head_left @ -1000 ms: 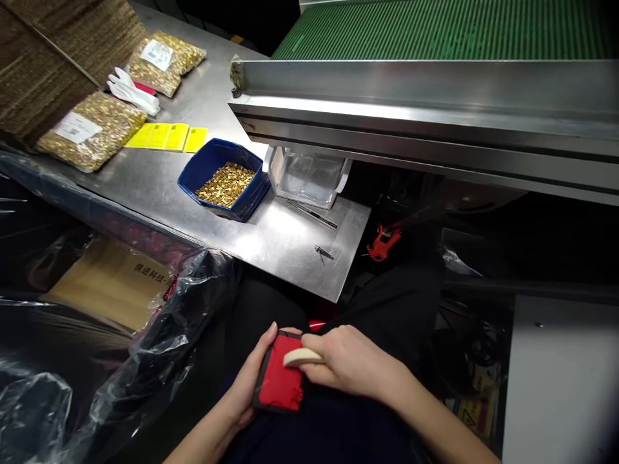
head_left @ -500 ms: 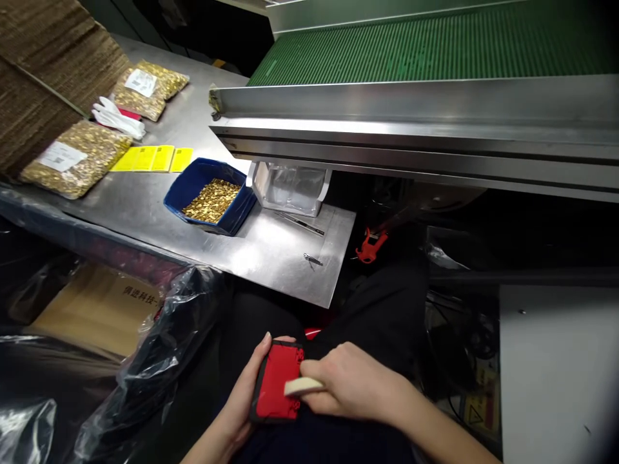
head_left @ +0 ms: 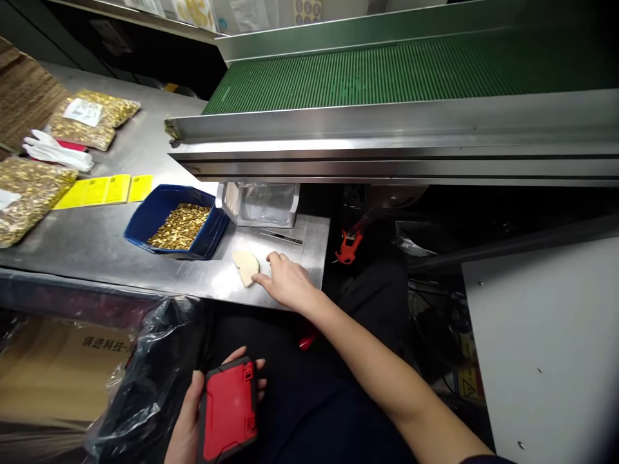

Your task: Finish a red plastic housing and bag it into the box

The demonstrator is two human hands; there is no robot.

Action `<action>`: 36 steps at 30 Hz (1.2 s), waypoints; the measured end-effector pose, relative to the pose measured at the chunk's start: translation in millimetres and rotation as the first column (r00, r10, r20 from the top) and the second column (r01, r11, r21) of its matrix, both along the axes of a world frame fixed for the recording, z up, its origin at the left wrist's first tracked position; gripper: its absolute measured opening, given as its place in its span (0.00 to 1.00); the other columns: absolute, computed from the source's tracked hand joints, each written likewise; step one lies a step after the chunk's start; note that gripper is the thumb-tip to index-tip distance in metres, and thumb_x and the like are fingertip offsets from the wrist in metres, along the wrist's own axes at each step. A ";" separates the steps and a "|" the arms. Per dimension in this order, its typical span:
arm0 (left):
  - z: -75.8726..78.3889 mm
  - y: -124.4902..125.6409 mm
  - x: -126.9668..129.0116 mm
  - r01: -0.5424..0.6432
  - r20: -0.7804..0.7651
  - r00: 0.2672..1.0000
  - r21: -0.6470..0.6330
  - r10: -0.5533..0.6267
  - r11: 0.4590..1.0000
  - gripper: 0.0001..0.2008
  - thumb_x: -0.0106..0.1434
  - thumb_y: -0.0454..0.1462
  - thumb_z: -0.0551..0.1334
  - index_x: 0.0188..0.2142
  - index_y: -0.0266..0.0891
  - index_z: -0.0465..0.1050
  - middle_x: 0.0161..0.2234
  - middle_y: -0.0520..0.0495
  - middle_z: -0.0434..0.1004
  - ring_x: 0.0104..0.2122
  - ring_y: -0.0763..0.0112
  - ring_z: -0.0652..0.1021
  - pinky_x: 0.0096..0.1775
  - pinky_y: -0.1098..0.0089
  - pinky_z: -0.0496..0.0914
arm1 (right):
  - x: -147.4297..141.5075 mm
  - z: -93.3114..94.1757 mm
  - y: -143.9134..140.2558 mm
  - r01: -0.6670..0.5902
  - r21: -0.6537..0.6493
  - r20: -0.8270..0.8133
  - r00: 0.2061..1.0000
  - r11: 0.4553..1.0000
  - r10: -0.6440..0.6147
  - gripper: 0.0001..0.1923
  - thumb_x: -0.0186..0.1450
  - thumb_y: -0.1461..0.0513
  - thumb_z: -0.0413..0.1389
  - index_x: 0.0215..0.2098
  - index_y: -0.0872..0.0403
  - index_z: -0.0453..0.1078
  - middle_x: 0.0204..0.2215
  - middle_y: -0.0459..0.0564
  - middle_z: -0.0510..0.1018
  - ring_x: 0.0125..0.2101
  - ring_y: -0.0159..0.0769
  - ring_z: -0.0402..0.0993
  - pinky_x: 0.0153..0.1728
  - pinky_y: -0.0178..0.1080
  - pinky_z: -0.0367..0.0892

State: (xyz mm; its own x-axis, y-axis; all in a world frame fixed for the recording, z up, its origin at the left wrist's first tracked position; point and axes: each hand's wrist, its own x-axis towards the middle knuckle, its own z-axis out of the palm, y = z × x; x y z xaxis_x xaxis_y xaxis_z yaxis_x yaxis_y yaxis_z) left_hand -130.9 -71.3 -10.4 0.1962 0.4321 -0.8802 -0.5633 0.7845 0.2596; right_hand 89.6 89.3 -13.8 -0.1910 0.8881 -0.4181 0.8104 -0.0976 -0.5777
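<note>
The red-and-black case (head_left: pixel 229 409) rests in the left hand (head_left: pixel 186 419), well to the near side of the blue bin (head_left: pixel 149 214), its red face upturned. The hand is curled about it, the thumb along one edge and fingertips showing at the opposite edge. The cream pad (head_left: pixel 247 267), half a second ago held in the right hand over the case, now lies flat on the metal tabletop (head_left: pixel 106 245), just right of the blue bin. The right hand (head_left: pixel 289 280) is farther right of the bin, loosely open, thumb and forefinger apart; the thumb tip is at the pad's edge, though contact cannot be told, and no held thing is visible. Also right of the bin, beyond the pad, lies a slender dark tool (head_left: pixel 283 238); the bin itself contains small gold-coloured pieces (head_left: pixel 178 227). In consequence, pad and case are well apart: use of the pad on the case appears suspended, if not finished, and one hand alone supports the case.
</note>
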 end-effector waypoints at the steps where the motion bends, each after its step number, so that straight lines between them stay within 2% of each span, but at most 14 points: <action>1: -0.7 -2.0 -2.4 -0.003 0.010 1.000 0.003 0.003 1.000 0.42 0.67 0.54 0.62 0.73 0.39 0.52 0.56 0.29 0.80 0.47 0.44 0.84 0.49 0.55 0.79 | 3.7 0.9 -0.5 0.016 0.013 0.051 0.999 1.000 -0.016 0.29 0.75 0.41 0.44 0.61 0.51 0.62 0.57 0.56 0.76 0.53 0.46 0.76 0.46 0.42 0.68; 4: -3.5 -7.8 -4.9 -0.030 0.040 0.999 0.001 0.030 1.000 0.42 0.68 0.53 0.60 0.73 0.36 0.50 0.57 0.28 0.79 0.47 0.45 0.84 0.51 0.55 0.79 | 44.2 2.5 -7.2 0.041 -0.008 0.241 0.970 0.999 -0.038 0.21 0.78 0.48 0.41 0.58 0.45 0.67 0.51 0.51 0.80 0.51 0.46 0.78 0.47 0.44 0.68; 6: -7.3 -9.3 -3.6 -0.047 0.058 0.997 0.023 0.045 0.999 0.42 0.69 0.51 0.61 0.74 0.34 0.48 0.57 0.26 0.78 0.48 0.45 0.84 0.51 0.54 0.78 | 86.9 -2.3 -6.7 0.083 -0.041 0.407 0.911 0.996 -0.059 0.20 0.79 0.54 0.40 0.57 0.49 0.70 0.50 0.58 0.80 0.49 0.49 0.78 0.47 0.47 0.69; 8: -12.0 -8.2 -0.7 -0.059 0.098 0.994 0.034 0.055 0.998 0.43 0.69 0.51 0.61 0.74 0.33 0.46 0.57 0.25 0.78 0.48 0.44 0.84 0.52 0.53 0.78 | 127.4 -13.9 1.0 0.091 -0.079 0.539 0.841 0.993 -0.034 0.19 0.78 0.55 0.46 0.57 0.56 0.71 0.49 0.62 0.79 0.49 0.50 0.78 0.48 0.50 0.71; 11: -18.1 -3.9 4.7 -0.060 0.190 0.980 0.011 0.057 0.998 0.44 0.70 0.55 0.58 0.74 0.34 0.43 0.57 0.25 0.78 0.48 0.43 0.84 0.53 0.51 0.77 | 164.3 -39.3 18.1 0.006 -0.115 0.634 0.770 0.993 0.069 0.22 0.75 0.53 0.55 0.62 0.54 0.67 0.57 0.58 0.74 0.53 0.47 0.75 0.53 0.54 0.72; 14: -22.3 -2.1 7.1 -0.048 0.249 0.968 0.021 0.041 0.999 0.44 0.71 0.56 0.56 0.74 0.35 0.41 0.57 0.25 0.78 0.49 0.42 0.83 0.53 0.49 0.76 | 175.1 -61.7 29.7 -0.148 -0.133 0.649 0.735 0.980 0.199 0.22 0.73 0.55 0.58 0.63 0.53 0.67 0.62 0.56 0.70 0.57 0.49 0.71 0.56 0.56 0.70; 17: -27.2 -6.2 3.2 -0.062 0.287 0.957 0.041 0.048 0.997 0.45 0.70 0.57 0.56 0.74 0.37 0.42 0.59 0.25 0.76 0.51 0.42 0.82 0.55 0.49 0.75 | 178.3 -72.0 32.2 -0.284 -0.142 0.650 0.696 0.948 0.306 0.21 0.73 0.56 0.59 0.61 0.54 0.68 0.62 0.56 0.70 0.60 0.51 0.69 0.59 0.58 0.66; 21: -32.6 -17.7 -7.8 -0.092 0.296 0.953 0.071 0.067 0.993 0.45 0.66 0.56 0.64 0.73 0.40 0.49 0.63 0.28 0.73 0.56 0.44 0.80 0.58 0.52 0.73 | 182.1 -67.4 19.3 -0.433 -0.151 0.625 0.654 0.888 0.425 0.19 0.74 0.61 0.55 0.62 0.58 0.67 0.65 0.61 0.66 0.63 0.53 0.64 0.61 0.58 0.61; 23: -32.2 -23.3 -12.4 -0.085 0.226 0.972 0.092 0.062 0.992 0.40 0.66 0.51 0.66 0.71 0.41 0.55 0.64 0.32 0.71 0.58 0.48 0.78 0.58 0.57 0.73 | 181.5 -57.9 3.3 -0.522 -0.165 0.575 0.639 0.837 0.512 0.19 0.73 0.68 0.50 0.60 0.62 0.69 0.67 0.68 0.64 0.66 0.56 0.60 0.63 0.57 0.57; 25: -30.4 -27.2 -14.2 -0.057 0.123 0.991 0.107 0.044 0.993 0.35 0.67 0.48 0.67 0.68 0.41 0.61 0.65 0.34 0.72 0.59 0.52 0.77 0.56 0.61 0.75 | 177.1 -43.3 -18.5 -0.617 -0.183 0.491 0.617 0.765 0.615 0.20 0.68 0.71 0.52 0.58 0.64 0.71 0.66 0.70 0.65 0.67 0.56 0.58 0.66 0.55 0.52; 29: -27.2 -27.9 -4.6 0.017 -0.037 0.999 0.151 -0.012 0.988 0.35 0.64 0.48 0.69 0.66 0.41 0.65 0.57 0.36 0.80 0.52 0.53 0.81 0.47 0.62 0.79 | 148.1 -2.4 -67.7 -0.746 -0.190 0.299 0.575 0.638 0.761 0.17 0.61 0.66 0.60 0.49 0.57 0.77 0.51 0.60 0.80 0.56 0.48 0.74 0.68 0.46 0.49; 31: -26.1 -25.8 5.4 0.078 -0.112 0.992 0.195 -0.057 0.978 0.37 0.61 0.48 0.72 0.65 0.42 0.65 0.52 0.38 0.83 0.47 0.53 0.82 0.44 0.62 0.80 | 122.3 17.4 -87.9 -0.770 -0.188 0.229 0.569 0.610 0.790 0.12 0.62 0.62 0.60 0.42 0.56 0.78 0.41 0.56 0.83 0.46 0.46 0.79 0.64 0.45 0.57; 33: -25.3 -23.7 15.4 0.157 -0.200 0.973 0.228 -0.111 0.961 0.38 0.59 0.50 0.73 0.64 0.43 0.66 0.49 0.39 0.83 0.46 0.52 0.82 0.44 0.61 0.80 | 94.0 31.0 -101.7 -0.756 -0.266 0.216 0.557 0.597 0.802 0.11 0.62 0.58 0.59 0.37 0.57 0.79 0.35 0.58 0.83 0.39 0.48 0.81 0.50 0.45 0.69; 36: -25.0 -22.7 24.9 0.255 -0.313 0.934 0.253 -0.170 0.933 0.37 0.57 0.53 0.72 0.62 0.45 0.67 0.50 0.40 0.82 0.46 0.50 0.82 0.43 0.60 0.80 | 61.4 37.7 -110.6 -0.705 -0.379 0.257 0.542 0.599 0.800 0.13 0.61 0.55 0.59 0.30 0.57 0.79 0.28 0.58 0.83 0.31 0.49 0.82 0.32 0.41 0.69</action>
State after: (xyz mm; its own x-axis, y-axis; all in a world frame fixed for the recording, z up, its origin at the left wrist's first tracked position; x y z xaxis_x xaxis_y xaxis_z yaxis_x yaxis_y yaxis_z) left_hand -106.0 -94.0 -35.4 0.0738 0.6485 -0.7576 -0.2618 0.7456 0.6128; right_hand 151.0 -21.3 23.9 -0.5385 0.3690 -0.7575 0.7720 0.5762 -0.2681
